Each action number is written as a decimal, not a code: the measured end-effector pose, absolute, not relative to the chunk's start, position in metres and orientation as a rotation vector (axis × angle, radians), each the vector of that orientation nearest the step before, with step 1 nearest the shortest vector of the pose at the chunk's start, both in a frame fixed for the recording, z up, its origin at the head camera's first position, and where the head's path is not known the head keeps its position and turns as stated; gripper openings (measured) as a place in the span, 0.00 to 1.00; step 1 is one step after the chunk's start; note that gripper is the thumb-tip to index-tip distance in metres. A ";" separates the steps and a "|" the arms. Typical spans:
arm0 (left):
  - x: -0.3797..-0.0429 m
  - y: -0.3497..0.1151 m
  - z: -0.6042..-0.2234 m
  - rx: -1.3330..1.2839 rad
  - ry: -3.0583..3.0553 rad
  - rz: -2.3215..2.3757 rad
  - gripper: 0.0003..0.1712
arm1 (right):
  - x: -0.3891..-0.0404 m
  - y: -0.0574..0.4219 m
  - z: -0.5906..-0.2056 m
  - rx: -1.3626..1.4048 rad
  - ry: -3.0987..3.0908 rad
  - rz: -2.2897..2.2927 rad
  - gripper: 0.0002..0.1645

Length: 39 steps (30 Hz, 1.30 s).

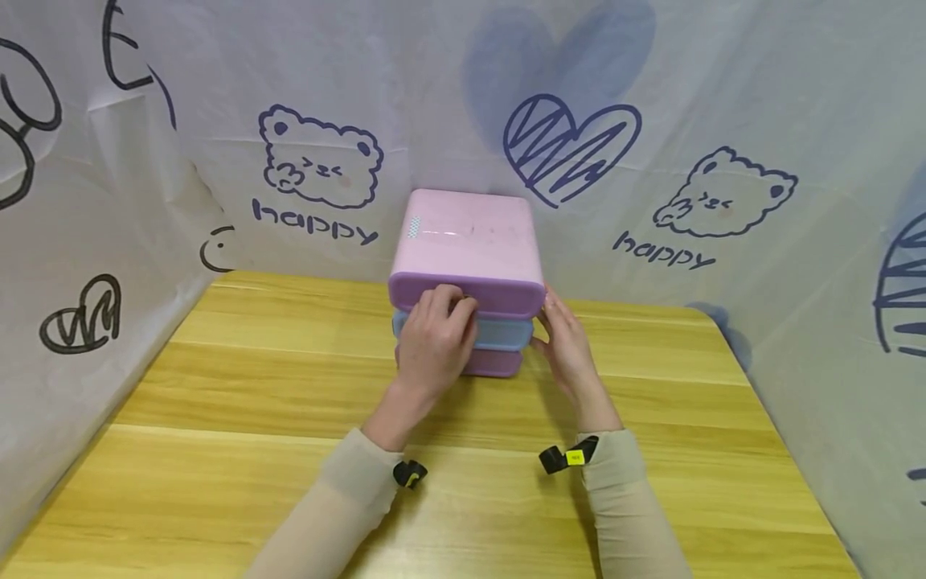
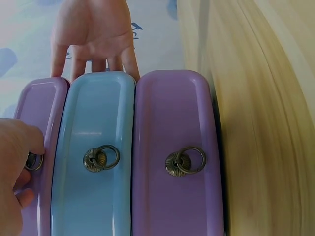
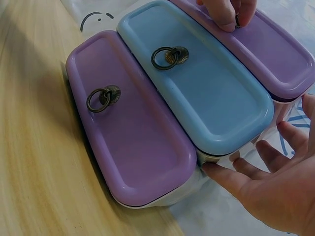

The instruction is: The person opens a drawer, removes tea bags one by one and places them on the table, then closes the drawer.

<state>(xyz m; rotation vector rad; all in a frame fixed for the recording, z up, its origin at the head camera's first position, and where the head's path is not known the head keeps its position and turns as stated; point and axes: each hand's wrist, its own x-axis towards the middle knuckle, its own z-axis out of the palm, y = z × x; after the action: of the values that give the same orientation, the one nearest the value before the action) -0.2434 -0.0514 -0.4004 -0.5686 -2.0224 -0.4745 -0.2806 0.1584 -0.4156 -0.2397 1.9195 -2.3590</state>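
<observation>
A small pink drawer cabinet [image 1: 477,241] stands on the table with three fronts stacked: a purple top drawer [image 3: 278,61], a blue middle drawer [image 3: 211,93] and a purple bottom drawer [image 3: 142,142]. My left hand [image 1: 437,342] pinches the ring pull [image 2: 34,163] of the top drawer, thumb and fingers bent around it. Against the cabinet's right side rests my right hand [image 1: 569,350], its fingers spread and mostly straight. Bronze-coloured rings hang on the blue front and the bottom front, untouched. Part of the left hand's grip is hidden behind its own fingers.
The wood-grain table [image 1: 275,482] extends around the cabinet on the left, right and front. Close behind the cabinet hangs a white cloth [image 1: 448,96] with drawn bears and hearts, which also rises along both sides of the table.
</observation>
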 end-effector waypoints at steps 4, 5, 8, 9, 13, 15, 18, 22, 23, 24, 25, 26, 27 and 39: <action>-0.243 -0.048 -0.401 -0.529 -2.017 -0.479 0.06 | -0.281 0.159 -0.416 -0.239 1.919 -2.359 0.34; -0.243 -0.047 -0.401 -0.519 -2.015 -0.477 0.06 | -0.281 0.159 -0.416 -0.239 1.921 -2.357 0.34; -0.244 -0.046 -0.402 -0.493 -2.006 -0.468 0.07 | -0.281 0.159 -0.416 -0.235 1.919 -2.361 0.34; -0.244 -0.045 -0.402 -0.487 -2.004 -0.465 0.07 | -0.281 0.159 -0.416 -0.234 1.918 -2.362 0.34; -0.246 -0.044 -0.403 -0.468 -1.985 -0.446 0.07 | -0.282 0.158 -0.416 -0.229 1.908 -2.376 0.34; -0.247 -0.044 -0.403 -0.460 -1.974 -0.434 0.07 | -0.282 0.157 -0.415 -0.226 1.906 -2.379 0.34; -0.248 -0.044 -0.404 -0.451 -1.957 -0.416 0.08 | -0.282 0.157 -0.414 -0.218 1.910 -2.377 0.34; -0.248 -0.043 -0.404 -0.440 -1.947 -0.390 0.09 | -0.282 0.158 -0.414 -0.216 1.916 -2.377 0.34; -0.248 -0.043 -0.404 -0.438 -1.944 -0.387 0.09 | -0.282 0.158 -0.413 -0.217 1.914 -2.380 0.34; -0.248 -0.043 -0.404 -0.435 -1.944 -0.386 0.10 | -0.281 0.158 -0.413 -0.217 1.915 -2.380 0.34; -0.248 -0.043 -0.404 -0.435 -1.946 -0.387 0.10 | -0.281 0.158 -0.414 -0.218 1.915 -2.381 0.34; -0.248 -0.043 -0.404 -0.433 -1.950 -0.391 0.10 | -0.281 0.158 -0.414 -0.218 1.915 -2.383 0.34; -0.248 -0.043 -0.404 -0.432 -1.955 -0.397 0.10 | -0.281 0.158 -0.414 -0.218 1.915 -2.385 0.34; -0.239 -0.043 -0.399 -0.427 -2.022 -0.431 0.12 | -0.282 0.158 -0.417 -0.230 1.917 -2.375 0.34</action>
<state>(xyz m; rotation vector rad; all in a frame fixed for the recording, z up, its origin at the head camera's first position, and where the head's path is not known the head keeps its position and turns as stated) -0.2390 -0.0428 -0.3989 -0.4273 -2.0218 -0.4314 -0.2819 0.1583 -0.4174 -0.2302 1.9174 -2.3754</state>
